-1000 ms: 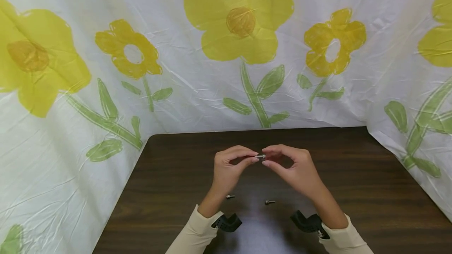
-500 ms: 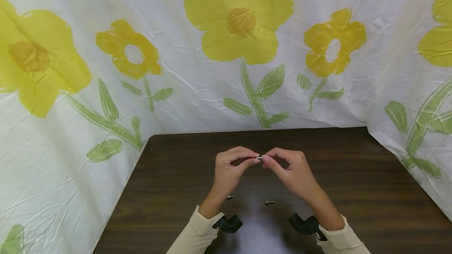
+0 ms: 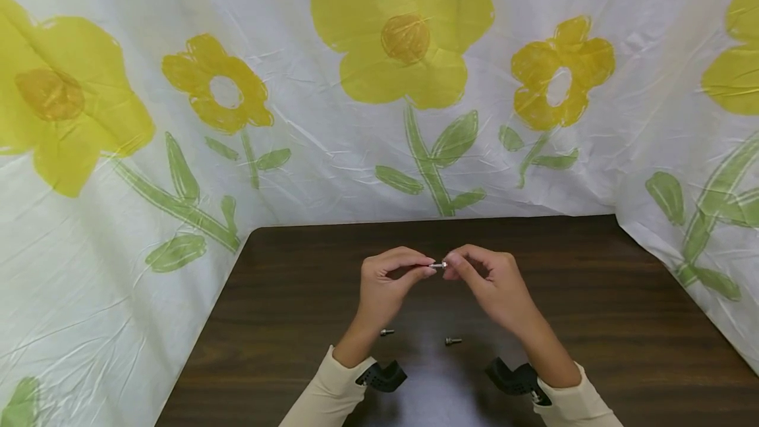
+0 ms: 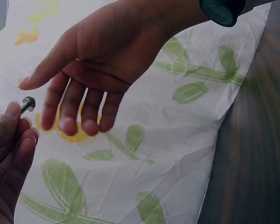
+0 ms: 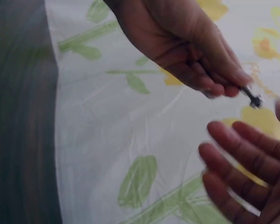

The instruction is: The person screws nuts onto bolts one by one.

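My left hand (image 3: pixel 382 288) pinches the shank of a small metal bolt (image 3: pixel 439 265) between thumb and fingertips above the table, its head turned to the right. In the left wrist view the bolt's dark head (image 4: pixel 29 102) sticks out of the left hand (image 4: pixel 9 154), with a washer-like ring under it. My right hand (image 3: pixel 498 285) is at the head end. Both wrist views show the right hand (image 5: pixel 252 168) with thumb and fingers spread around the head, holding nothing. Two similar bolts lie on the table: one (image 3: pixel 387 332) beside my left wrist, another (image 3: pixel 453 341) between the forearms.
The dark wood-grain table (image 3: pixel 284 321) fills the lower part of the head view. A white cloth (image 3: pixel 332 170) with yellow flowers hangs behind and at both sides. Each wrist wears a black camera mount (image 3: pixel 384 375) by a cream sleeve (image 3: pixel 332 387).
The right fingers closed over the bolt's head half a second ago, and now the head shows again between the hands. My left hand has stayed nearly still with its pinch.
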`<move>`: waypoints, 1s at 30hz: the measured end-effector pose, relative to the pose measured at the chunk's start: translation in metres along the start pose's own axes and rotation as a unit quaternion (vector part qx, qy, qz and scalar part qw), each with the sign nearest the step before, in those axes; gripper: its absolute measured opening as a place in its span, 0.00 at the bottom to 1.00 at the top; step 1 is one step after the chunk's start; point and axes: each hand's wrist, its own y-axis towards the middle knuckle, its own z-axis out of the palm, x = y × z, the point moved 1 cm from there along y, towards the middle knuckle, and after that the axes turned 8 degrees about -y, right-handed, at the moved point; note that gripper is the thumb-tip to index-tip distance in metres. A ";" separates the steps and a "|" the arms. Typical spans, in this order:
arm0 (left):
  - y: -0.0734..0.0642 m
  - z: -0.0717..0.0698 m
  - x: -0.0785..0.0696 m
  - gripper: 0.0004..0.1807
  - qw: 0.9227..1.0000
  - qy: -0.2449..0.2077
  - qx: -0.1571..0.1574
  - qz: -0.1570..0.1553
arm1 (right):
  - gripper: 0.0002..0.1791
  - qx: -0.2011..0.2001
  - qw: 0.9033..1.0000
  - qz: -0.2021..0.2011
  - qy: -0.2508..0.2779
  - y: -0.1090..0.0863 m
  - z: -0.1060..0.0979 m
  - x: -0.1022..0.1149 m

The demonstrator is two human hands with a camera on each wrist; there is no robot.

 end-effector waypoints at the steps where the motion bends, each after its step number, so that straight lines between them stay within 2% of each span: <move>1: 0.000 -0.001 0.000 0.05 1.000 0.003 -0.001 -0.001 | 0.08 0.003 1.000 -0.004 0.011 0.000 -0.001 0.000; 7: 0.000 -0.003 0.000 0.05 1.000 0.003 -0.004 -0.009 | 0.16 0.014 0.998 -0.049 0.044 0.001 -0.005 0.001; 13: -0.001 -0.002 0.001 0.06 1.000 -0.013 0.003 -0.008 | 0.15 0.008 0.997 -0.065 0.051 0.001 -0.003 0.001; 16: -0.001 -0.001 0.001 0.06 1.000 -0.017 0.004 -0.006 | 0.14 0.004 0.997 -0.066 0.046 0.001 -0.002 0.000; 23: -0.001 0.000 0.001 0.06 1.000 -0.024 0.007 -0.002 | 0.13 0.022 0.998 -0.058 0.034 0.001 0.003 -0.001; 30: 0.000 0.002 0.000 0.06 1.000 -0.024 0.013 0.006 | 0.21 0.010 0.999 -0.047 0.017 -0.001 0.006 0.001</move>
